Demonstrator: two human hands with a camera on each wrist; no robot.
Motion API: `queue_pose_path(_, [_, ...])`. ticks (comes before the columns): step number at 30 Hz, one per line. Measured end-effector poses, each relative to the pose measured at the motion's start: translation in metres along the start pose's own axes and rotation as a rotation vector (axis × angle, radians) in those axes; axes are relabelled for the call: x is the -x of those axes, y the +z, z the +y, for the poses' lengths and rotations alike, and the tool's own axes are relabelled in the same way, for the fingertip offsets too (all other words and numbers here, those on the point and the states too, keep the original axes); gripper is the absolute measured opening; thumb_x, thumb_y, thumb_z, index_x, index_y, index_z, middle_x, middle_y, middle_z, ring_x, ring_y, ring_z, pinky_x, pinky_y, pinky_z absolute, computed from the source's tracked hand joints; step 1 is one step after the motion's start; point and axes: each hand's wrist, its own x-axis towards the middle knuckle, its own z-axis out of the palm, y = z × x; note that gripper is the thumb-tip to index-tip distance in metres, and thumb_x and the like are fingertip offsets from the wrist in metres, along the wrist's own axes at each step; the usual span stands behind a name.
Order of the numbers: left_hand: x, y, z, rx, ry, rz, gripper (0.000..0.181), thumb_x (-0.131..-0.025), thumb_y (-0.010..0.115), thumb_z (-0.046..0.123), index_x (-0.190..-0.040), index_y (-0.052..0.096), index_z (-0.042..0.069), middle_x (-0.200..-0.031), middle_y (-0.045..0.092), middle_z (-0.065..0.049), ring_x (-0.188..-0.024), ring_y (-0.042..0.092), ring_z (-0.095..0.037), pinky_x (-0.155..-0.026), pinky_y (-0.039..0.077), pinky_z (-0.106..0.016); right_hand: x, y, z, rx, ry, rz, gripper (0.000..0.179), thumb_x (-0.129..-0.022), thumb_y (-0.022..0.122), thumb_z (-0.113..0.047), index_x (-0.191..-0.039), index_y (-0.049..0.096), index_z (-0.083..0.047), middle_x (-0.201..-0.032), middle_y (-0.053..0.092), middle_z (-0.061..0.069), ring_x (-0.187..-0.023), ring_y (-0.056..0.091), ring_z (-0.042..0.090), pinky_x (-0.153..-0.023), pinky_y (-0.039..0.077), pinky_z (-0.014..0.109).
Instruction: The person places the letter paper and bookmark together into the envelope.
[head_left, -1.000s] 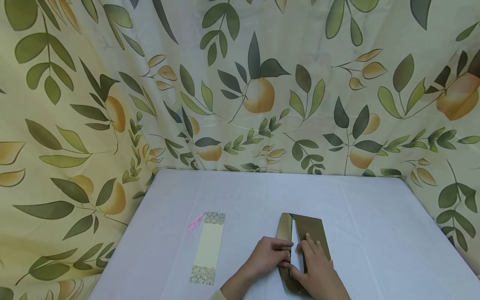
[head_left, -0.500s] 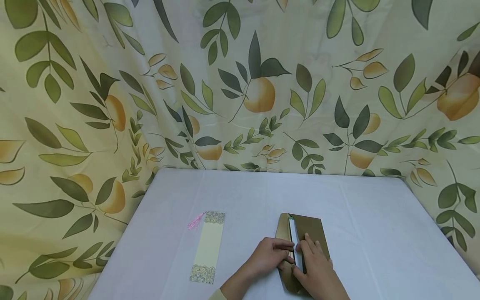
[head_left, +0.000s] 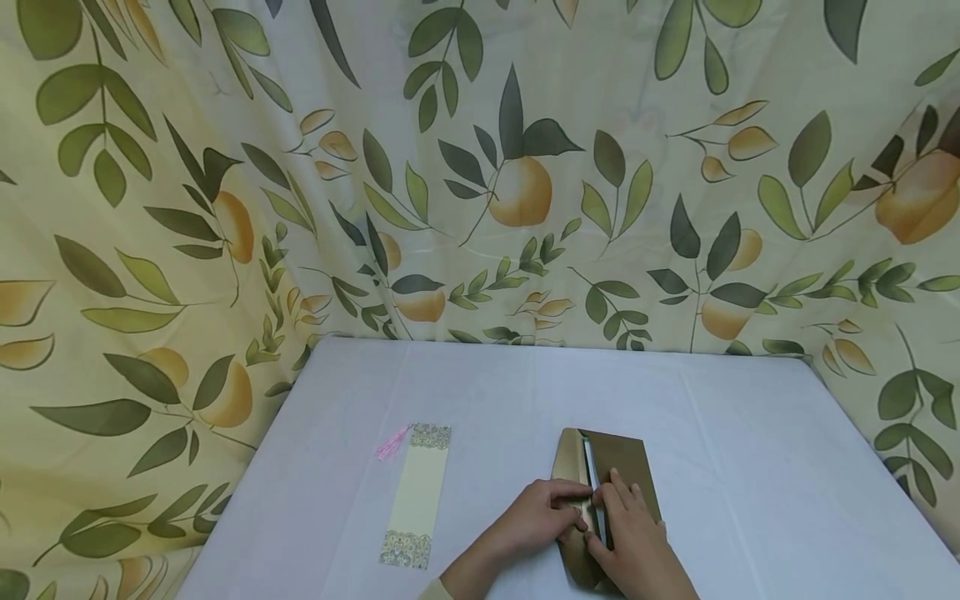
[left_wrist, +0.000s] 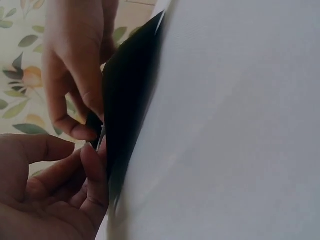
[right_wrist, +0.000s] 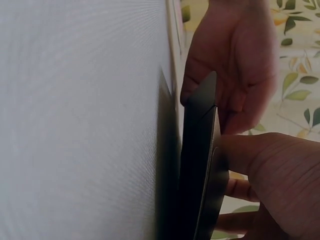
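A brown envelope [head_left: 621, 454] lies on the table, its lighter flap [head_left: 570, 467] folded out to the left. A narrow white strip, looking like the edge of a card [head_left: 601, 527], shows in its opening. My left hand [head_left: 536, 517] has its fingers bent at the opening and the flap. In the left wrist view, the fingertips [left_wrist: 91, 152] of this hand are right at the dark edge of the envelope. My right hand [head_left: 637, 529] lies over the envelope's body and holds it, thumb and index finger at the edge of the opening. In the right wrist view, the right thumb [right_wrist: 240, 150] overlaps the dark envelope [right_wrist: 200, 150].
To the left on the white-covered table [head_left: 720, 417] lies a cream bookmark [head_left: 418, 492] with patterned ends and a pink tassel [head_left: 392, 443]. A curtain [head_left: 480, 283] printed with leaves and fruit stands along the back and left of the table.
The white strip in the envelope's opening has become narrower. The left fingers have shifted slightly right into the opening. The right hand stays nearly in place, and the bookmark has not moved.
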Motion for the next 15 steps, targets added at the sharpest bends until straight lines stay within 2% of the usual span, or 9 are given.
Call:
queue_pose_path(6, [0.002,-0.009,0.007,-0.008,-0.021,0.015,0.032,-0.096,0.059,0.0,-0.123,0.075,0.006,-0.08,0.074,-0.002,-0.07,0.069,-0.013,-0.058,0.051,-0.023,0.001,0.001,0.001,-0.013,-0.006,0.006,0.036,-0.087,0.08,-0.019,-0.112,0.054,-0.015,-0.156,0.032,0.038,-0.135,0.029,0.068,-0.08,0.029,0.089])
queue_pose_path(11, [0.002,-0.025,0.015,-0.038,0.026,0.039,0.026,-0.099,0.059,0.002,-0.117,0.077,0.005,-0.094,0.075,-0.001,-0.071,0.068,-0.016,-0.059,0.049,-0.024,0.001,0.001,0.0,-0.011,-0.013,0.017,0.037,-0.087,0.082,-0.019,-0.113,0.055,-0.014,-0.155,0.033,0.038,-0.134,0.03,0.068,-0.079,0.03,0.09])
queue_pose_path(15, [0.004,-0.047,0.022,-0.074,0.064,0.093,0.021,-0.1,0.06,0.004,-0.113,0.077,0.003,-0.099,0.075,-0.003,-0.074,0.07,-0.021,-0.059,0.049,-0.026,0.001,0.0,0.0,-0.01,-0.017,0.027,0.035,-0.087,0.083,-0.021,-0.109,0.056,-0.015,-0.154,0.035,0.038,-0.133,0.033,0.069,-0.079,0.031,0.089])
